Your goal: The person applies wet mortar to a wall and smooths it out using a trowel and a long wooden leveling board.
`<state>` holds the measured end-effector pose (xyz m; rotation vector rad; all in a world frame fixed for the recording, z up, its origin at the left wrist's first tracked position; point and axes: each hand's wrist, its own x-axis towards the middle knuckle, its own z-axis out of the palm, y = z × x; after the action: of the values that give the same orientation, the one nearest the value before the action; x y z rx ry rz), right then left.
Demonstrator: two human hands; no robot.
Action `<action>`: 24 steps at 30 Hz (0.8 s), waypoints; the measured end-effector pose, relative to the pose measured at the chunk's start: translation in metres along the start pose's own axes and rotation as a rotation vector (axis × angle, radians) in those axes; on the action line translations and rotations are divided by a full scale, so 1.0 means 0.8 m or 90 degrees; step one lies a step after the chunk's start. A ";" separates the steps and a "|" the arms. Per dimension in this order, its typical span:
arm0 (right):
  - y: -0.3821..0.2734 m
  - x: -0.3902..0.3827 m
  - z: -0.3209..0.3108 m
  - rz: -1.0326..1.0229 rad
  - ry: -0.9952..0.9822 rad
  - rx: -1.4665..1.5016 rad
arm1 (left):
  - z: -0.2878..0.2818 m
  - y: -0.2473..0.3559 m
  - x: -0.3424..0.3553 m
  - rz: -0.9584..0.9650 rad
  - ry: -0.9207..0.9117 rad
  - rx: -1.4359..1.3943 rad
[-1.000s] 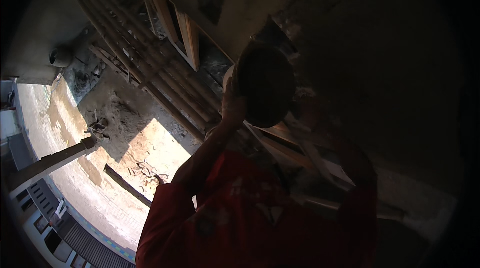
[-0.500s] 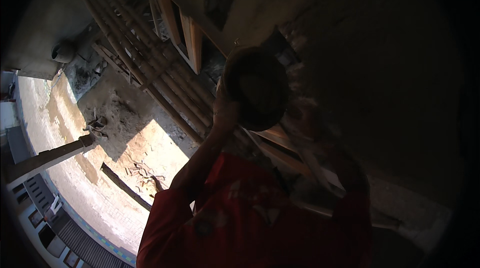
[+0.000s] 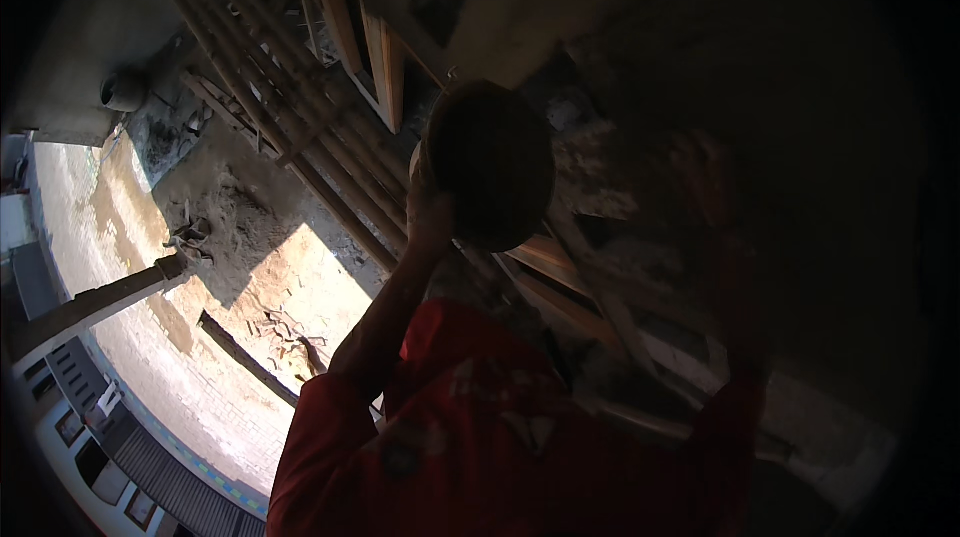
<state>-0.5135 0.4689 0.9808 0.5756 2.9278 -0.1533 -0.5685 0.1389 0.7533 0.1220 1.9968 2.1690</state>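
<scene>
My left hand (image 3: 430,217) is wrapped round the left side of a dark round bucket (image 3: 490,167), whose mouth faces me. The bucket's inside is too dark to make out any contents. To the right, apart from the bucket, my right hand (image 3: 702,177) is raised in deep shadow in front of a dark wall (image 3: 800,167). Its fingers are dim and blurred, and whether they hold anything does not show. Red sleeves cover both upper arms.
Bamboo poles (image 3: 270,87) lashed together slant across the upper left. Wooden frames (image 3: 385,72) lean behind the bucket. Below lies sunlit ground with broken pieces (image 3: 285,327) and a dark beam (image 3: 245,362). A pot (image 3: 122,92) stands at the far left.
My right hand has moved away from beside the bucket, rightward and up toward the wall. The bucket in my left hand has shifted slightly left and up, and its inside looks darker.
</scene>
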 end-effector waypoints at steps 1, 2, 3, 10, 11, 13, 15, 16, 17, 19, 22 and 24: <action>0.043 -0.004 -0.003 -0.021 0.054 0.243 | 0.002 -0.004 0.001 -0.014 -0.011 -0.028; 0.077 -0.011 -0.004 -0.041 0.102 0.487 | 0.005 -0.007 0.001 -0.036 -0.021 -0.054; 0.057 -0.024 -0.020 0.002 0.072 0.360 | 0.006 -0.004 -0.004 -0.053 -0.027 -0.030; 0.074 -0.074 0.077 -0.468 0.229 -0.388 | 0.033 0.019 0.008 -0.012 -0.104 0.187; 0.085 -0.069 0.111 -0.501 0.223 -0.433 | 0.037 0.020 0.008 0.014 -0.123 0.277; 0.052 -0.058 0.145 -0.408 0.034 -0.406 | 0.041 0.017 0.006 0.119 -0.136 0.329; 0.014 -0.050 0.171 -0.253 -0.154 -0.335 | 0.047 0.017 0.006 0.170 -0.154 0.291; 0.003 -0.049 0.182 -0.228 -0.189 -0.292 | 0.049 0.017 0.007 0.166 -0.161 0.229; -0.010 -0.046 0.191 -0.217 -0.218 -0.248 | 0.050 0.021 0.007 0.142 -0.157 0.210; -0.035 -0.043 0.193 -0.213 -0.245 -0.131 | 0.053 0.039 0.010 0.081 -0.144 0.210; -0.062 -0.048 0.160 -0.200 -0.270 0.122 | 0.047 0.040 0.012 -0.021 -0.128 0.090; -0.062 -0.057 0.151 -0.218 -0.207 0.268 | 0.040 0.039 0.014 -0.047 -0.121 0.032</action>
<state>-0.4751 0.3909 0.8731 0.0729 2.6496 -0.8315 -0.5759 0.1702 0.7865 0.2472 1.9195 1.9817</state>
